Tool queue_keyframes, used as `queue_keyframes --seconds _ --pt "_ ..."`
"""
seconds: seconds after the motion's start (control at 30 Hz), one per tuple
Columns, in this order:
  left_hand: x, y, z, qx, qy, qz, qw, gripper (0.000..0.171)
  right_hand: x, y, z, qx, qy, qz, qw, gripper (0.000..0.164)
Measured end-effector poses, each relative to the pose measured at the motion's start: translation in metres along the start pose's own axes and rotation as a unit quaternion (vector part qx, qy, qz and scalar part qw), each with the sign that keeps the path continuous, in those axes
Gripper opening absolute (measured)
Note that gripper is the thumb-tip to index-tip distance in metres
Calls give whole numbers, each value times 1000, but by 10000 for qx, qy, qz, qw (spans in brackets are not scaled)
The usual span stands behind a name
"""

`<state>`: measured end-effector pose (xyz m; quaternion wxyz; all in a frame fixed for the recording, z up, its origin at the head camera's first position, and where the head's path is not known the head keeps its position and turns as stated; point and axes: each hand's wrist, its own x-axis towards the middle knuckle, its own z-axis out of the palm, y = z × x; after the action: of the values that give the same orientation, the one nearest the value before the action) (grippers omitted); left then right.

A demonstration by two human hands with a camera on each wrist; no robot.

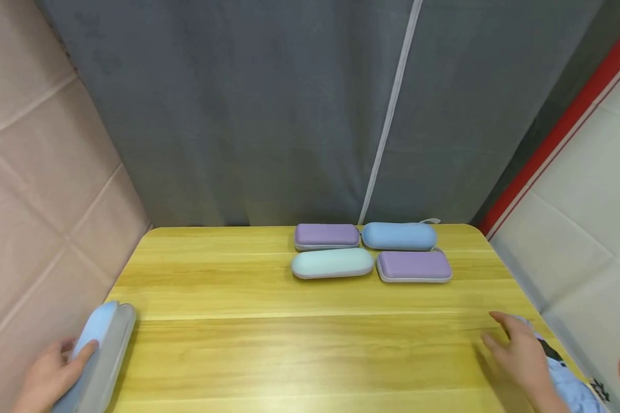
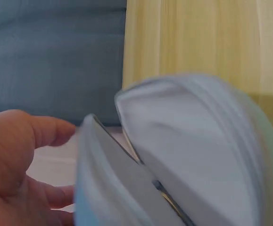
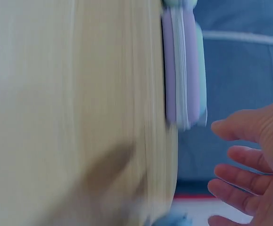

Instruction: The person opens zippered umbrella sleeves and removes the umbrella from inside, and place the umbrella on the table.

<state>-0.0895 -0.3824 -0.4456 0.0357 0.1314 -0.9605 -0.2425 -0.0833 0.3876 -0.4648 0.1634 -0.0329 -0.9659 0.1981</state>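
At the left edge of the table my left hand (image 1: 57, 367) grips a light-blue zippered case (image 1: 95, 335), thumb over its top and fingers along the outer side. Up close in the left wrist view, the case's grey lining (image 2: 174, 113) shows between its parted halves, with a zip along the rims. My right hand (image 1: 522, 350) is held over the right side of the table, holding nothing. Its thumb and fingers are spread apart, and in the right wrist view the fingertips (image 3: 237, 181) are in the air beyond a purple case (image 3: 191, 70).
Two rows of closed oblong cases stand at the table's far right: a purple case (image 1: 326, 236) and a blue one (image 1: 399, 236) behind, a mint one (image 1: 332, 263) and another purple one in front. A grey curtain (image 1: 268, 115) hangs behind; light-blue fabric (image 1: 573, 387) is beside my right wrist.
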Motion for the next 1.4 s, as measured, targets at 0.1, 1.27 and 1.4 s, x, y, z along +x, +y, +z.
queue_keyframes --seconds 0.1,1.27,1.4 --pt "-3 12 1 -11 591 284 9978 47 4 -18 9 233 0 -199 9995 44" --pt "43 203 126 -3088 -463 1190 9425 31 72 -125 88 1986 -71 -1177 9730 44" --pt "56 216 144 -3622 -779 879 9247 34 86 -128 95 2129 -163 -1040 9714 45"
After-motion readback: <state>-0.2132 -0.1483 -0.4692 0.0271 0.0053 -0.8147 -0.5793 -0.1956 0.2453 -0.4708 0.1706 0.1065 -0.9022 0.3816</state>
